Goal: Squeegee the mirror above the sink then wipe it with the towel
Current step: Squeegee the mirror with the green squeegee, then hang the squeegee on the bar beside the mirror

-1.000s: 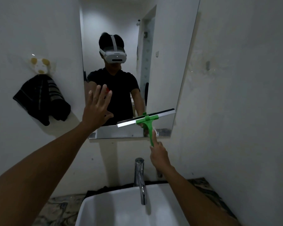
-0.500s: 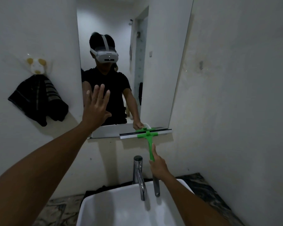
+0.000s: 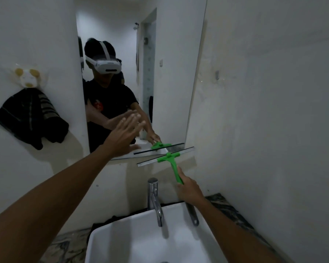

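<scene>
Squeegee (image 3: pixel 168 158) sits just under the mirror (image 3: pixel 169 73) bottom edge, its blade nearly level, its handle running down into the right hand (image 3: pixel 190 190), which is closed around it. Towel (image 3: pixel 29 116) hangs far left, nearer the left hand (image 3: pixel 124 137), whose fingers are spread and empty.

Single head view, close, facing forward toward mirror (image 3: pixel 169 73), tilted down over sink (image 3: pixel 133 242), dim, perhaps blurred

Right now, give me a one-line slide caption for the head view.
Right hand holds the green squeegee at the mirror's bottom edge above the sink; open left hand raised; dark towel hangs unused.
</scene>
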